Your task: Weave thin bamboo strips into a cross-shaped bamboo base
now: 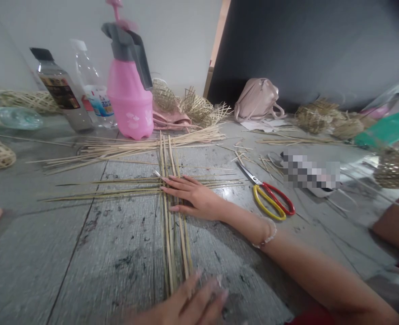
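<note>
Right hand (194, 198) lies flat, fingers spread, palm down on the crossing of the bamboo strips (172, 189), holding nothing. Left hand (189, 304) sits at the bottom edge of the frame, fingertips touching the near ends of the lengthwise strips; it's blurred and cropped, so I cannot tell whether it pinches a strip or just rests there. The cross sits mid-floor: roughly four or five strips running away from the camera, about as many running sideways, count unsure where they overlap. Bare grey floor (111, 253) is open to the left and near side of the cross. The right is tighter: one pair of scissors (270, 194), red and yellow handles, lies just beside the right wrist. Far side is crowded: a loose strip bundle (125, 146), one pink spray bottle (130, 90), two clear bottles (64, 92) standing, one pink bag (257, 99).
</note>
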`<state>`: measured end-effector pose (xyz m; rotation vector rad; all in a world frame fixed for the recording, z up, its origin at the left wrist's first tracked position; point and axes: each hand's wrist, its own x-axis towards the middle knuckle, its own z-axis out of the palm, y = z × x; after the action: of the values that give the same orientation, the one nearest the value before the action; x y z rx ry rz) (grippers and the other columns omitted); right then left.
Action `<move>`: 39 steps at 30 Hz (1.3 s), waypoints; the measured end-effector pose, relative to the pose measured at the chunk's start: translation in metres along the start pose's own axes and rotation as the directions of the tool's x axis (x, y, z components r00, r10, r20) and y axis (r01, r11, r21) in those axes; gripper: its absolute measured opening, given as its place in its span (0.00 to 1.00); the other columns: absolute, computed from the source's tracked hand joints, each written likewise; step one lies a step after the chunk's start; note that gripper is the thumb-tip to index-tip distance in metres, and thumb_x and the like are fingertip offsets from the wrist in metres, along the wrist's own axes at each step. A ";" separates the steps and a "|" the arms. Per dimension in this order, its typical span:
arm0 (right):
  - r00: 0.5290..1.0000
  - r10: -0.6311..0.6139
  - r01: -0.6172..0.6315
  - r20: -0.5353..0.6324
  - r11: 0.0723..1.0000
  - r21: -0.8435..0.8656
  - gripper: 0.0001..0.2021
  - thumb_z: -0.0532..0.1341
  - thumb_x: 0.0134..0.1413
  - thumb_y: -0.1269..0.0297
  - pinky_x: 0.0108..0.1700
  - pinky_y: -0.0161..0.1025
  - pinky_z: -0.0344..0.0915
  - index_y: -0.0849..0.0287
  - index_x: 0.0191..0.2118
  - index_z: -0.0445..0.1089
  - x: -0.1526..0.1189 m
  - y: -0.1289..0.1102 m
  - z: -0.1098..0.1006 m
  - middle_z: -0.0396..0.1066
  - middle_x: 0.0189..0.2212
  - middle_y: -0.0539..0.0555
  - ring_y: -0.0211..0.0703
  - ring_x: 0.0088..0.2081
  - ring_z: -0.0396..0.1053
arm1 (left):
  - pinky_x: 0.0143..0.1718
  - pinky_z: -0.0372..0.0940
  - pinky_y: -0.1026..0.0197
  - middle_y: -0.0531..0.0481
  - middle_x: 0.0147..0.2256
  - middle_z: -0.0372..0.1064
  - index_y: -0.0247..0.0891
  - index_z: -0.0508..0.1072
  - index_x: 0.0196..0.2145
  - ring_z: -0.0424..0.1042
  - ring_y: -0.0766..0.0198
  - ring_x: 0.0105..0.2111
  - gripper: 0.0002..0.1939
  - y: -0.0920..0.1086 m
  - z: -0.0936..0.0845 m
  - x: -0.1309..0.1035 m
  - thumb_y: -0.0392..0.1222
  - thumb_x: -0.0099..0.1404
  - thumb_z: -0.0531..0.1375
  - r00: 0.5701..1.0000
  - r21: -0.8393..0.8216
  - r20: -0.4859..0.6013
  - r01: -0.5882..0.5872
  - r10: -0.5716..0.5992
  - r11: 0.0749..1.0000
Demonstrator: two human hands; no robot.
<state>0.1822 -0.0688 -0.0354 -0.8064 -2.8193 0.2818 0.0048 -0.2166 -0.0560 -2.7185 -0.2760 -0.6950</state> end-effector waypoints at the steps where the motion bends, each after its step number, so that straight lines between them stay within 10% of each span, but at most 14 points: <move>1: 1.000 0.002 -0.002 0.000 1.000 -0.001 0.29 0.51 0.67 0.50 0.70 0.48 0.38 0.59 0.67 0.53 0.000 0.000 0.000 0.46 0.69 0.54 0.42 0.70 0.40 | 0.51 0.68 0.56 0.50 0.55 0.70 0.42 0.67 0.59 0.72 0.55 0.52 0.18 -0.001 -0.004 0.002 0.41 0.74 0.52 0.998 -0.004 0.040 0.054 -0.054 0.999; 5: 1.000 0.012 -0.012 -0.001 1.000 -0.002 0.28 0.52 0.67 0.50 0.69 0.49 0.39 0.56 0.67 0.52 0.000 -0.002 -0.001 0.46 0.69 0.53 0.42 0.70 0.40 | 0.52 0.66 0.52 0.47 0.59 0.66 0.45 0.60 0.64 0.69 0.50 0.55 0.23 -0.002 -0.013 0.001 0.46 0.74 0.53 0.971 -0.020 0.174 0.171 -0.165 0.985; 13: 1.000 0.005 -0.005 -0.009 1.000 0.014 0.29 0.51 0.67 0.50 0.70 0.49 0.38 0.59 0.67 0.53 -0.001 -0.002 0.001 0.46 0.69 0.55 0.43 0.70 0.39 | 0.57 0.59 0.49 0.48 0.64 0.58 0.49 0.56 0.66 0.64 0.54 0.58 0.23 0.011 0.025 -0.029 0.48 0.75 0.50 0.993 -0.020 0.035 0.111 -0.110 0.994; 19: 0.979 0.082 -0.082 -0.187 0.997 0.005 0.23 0.53 0.66 0.51 0.66 0.52 0.50 0.57 0.61 0.62 -0.007 0.003 -0.024 0.55 0.65 0.59 0.48 0.66 0.54 | 0.55 0.60 0.55 0.53 0.61 0.62 0.49 0.56 0.65 0.66 0.58 0.57 0.21 0.001 0.002 -0.022 0.44 0.77 0.47 0.986 -0.028 0.148 0.084 -0.079 0.996; 22: 0.874 0.386 -0.421 -0.295 0.904 -0.067 0.14 0.53 0.64 0.59 0.54 0.52 0.65 0.58 0.50 0.68 -0.036 0.014 -0.050 0.69 0.52 0.62 0.53 0.53 0.68 | 0.53 0.62 0.55 0.53 0.61 0.62 0.48 0.57 0.65 0.67 0.58 0.56 0.21 -0.003 -0.006 -0.017 0.45 0.77 0.47 0.981 -0.042 0.180 0.075 -0.067 0.996; 25: 0.639 0.722 -0.769 -0.267 0.585 -0.259 0.14 0.54 0.60 0.58 0.47 0.53 0.66 0.62 0.46 0.66 -0.086 0.028 -0.067 0.70 0.44 0.65 0.59 0.47 0.69 | 0.51 0.64 0.56 0.53 0.61 0.63 0.49 0.56 0.65 0.69 0.59 0.54 0.21 -0.004 -0.006 -0.014 0.44 0.77 0.47 0.982 -0.022 0.177 0.071 -0.067 0.997; 28: 0.454 0.872 -0.842 -0.183 0.354 -0.406 0.15 0.56 0.56 0.55 0.45 0.52 0.65 0.64 0.40 0.64 -0.130 0.038 -0.069 0.69 0.40 0.68 0.63 0.46 0.69 | 0.52 0.64 0.56 0.53 0.60 0.64 0.50 0.55 0.66 0.69 0.58 0.54 0.22 0.000 -0.004 -0.013 0.44 0.77 0.48 0.988 -0.007 0.132 0.080 -0.079 0.997; 39: 0.322 0.942 -0.916 -0.096 0.283 -0.285 0.22 0.57 0.51 0.43 0.41 0.47 0.66 0.59 0.38 0.62 -0.151 0.051 -0.065 0.69 0.39 0.65 0.58 0.40 0.72 | 0.50 0.66 0.60 0.54 0.58 0.67 0.46 0.58 0.65 0.69 0.61 0.55 0.21 0.005 -0.014 -0.010 0.42 0.76 0.48 0.986 -0.014 0.160 0.050 -0.048 0.999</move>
<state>0.3493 -0.0991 -0.0047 -2.5514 -2.0321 0.0225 -0.0088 -0.2272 -0.0508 -2.7973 -0.3771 -0.4953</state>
